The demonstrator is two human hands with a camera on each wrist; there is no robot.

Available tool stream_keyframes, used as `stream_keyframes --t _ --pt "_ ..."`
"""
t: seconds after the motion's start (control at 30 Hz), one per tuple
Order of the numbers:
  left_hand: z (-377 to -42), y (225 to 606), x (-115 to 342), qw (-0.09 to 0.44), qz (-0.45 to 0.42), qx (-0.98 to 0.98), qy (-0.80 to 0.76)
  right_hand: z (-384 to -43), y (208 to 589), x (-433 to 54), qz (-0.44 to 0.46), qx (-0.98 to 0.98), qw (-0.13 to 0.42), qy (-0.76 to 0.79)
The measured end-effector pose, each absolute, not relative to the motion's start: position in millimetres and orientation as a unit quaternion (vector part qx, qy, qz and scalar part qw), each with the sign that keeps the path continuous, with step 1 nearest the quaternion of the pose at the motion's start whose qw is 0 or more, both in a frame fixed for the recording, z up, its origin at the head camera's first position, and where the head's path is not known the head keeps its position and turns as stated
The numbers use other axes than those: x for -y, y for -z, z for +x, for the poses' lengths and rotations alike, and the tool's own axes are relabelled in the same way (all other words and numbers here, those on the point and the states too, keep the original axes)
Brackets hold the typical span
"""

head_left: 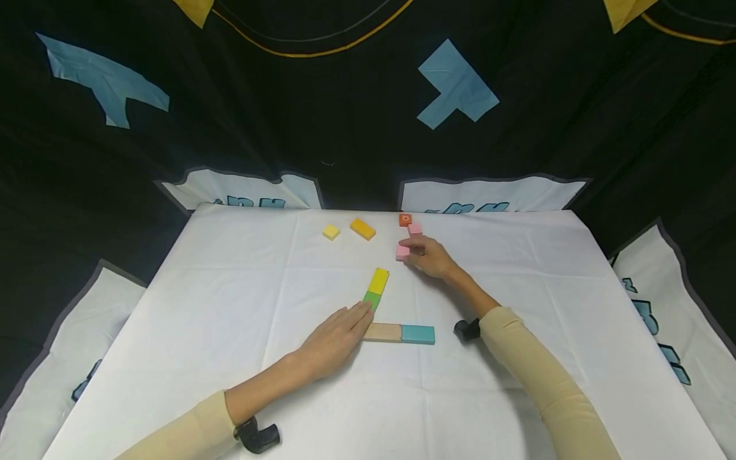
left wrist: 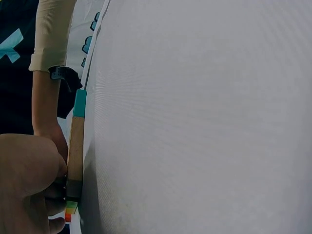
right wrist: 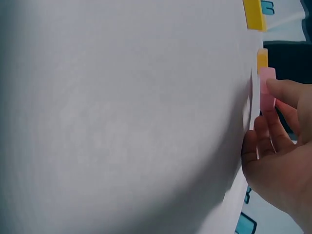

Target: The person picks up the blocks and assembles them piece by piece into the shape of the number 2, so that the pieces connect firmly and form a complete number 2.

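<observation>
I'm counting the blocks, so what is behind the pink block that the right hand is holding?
Behind the pink block in the right hand lie another pink block and an orange block. The fingers hide part of the held block.

White tablecloth [head_left: 230, 319]; yellow-and-green block [head_left: 376, 289], tan-and-teal block [head_left: 399, 333], pink cube [head_left: 402, 252], orange block [head_left: 363, 229], small yellow cube [head_left: 330, 232]; black backdrop [head_left: 287, 128] with pale blue shapes.

Cream long sleeves [head_left: 540, 370] cover both arms, with 2 black wrist-mounted cameras [head_left: 257, 436].
</observation>
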State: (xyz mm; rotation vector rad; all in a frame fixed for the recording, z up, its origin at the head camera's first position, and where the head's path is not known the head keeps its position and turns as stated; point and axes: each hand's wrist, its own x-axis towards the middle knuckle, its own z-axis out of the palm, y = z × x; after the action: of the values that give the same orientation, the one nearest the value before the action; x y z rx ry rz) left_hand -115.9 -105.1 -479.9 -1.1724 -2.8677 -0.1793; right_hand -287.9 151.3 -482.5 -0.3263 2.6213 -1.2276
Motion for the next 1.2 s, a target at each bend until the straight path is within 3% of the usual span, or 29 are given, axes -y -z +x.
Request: stream_keyframes --t 1.2 --pt "-117.0 482.6 106.1 0.024 -0.378 0.923 0.062 -281.1 482.7 -124.8 -0.150 -0.897 0.141 0.392"
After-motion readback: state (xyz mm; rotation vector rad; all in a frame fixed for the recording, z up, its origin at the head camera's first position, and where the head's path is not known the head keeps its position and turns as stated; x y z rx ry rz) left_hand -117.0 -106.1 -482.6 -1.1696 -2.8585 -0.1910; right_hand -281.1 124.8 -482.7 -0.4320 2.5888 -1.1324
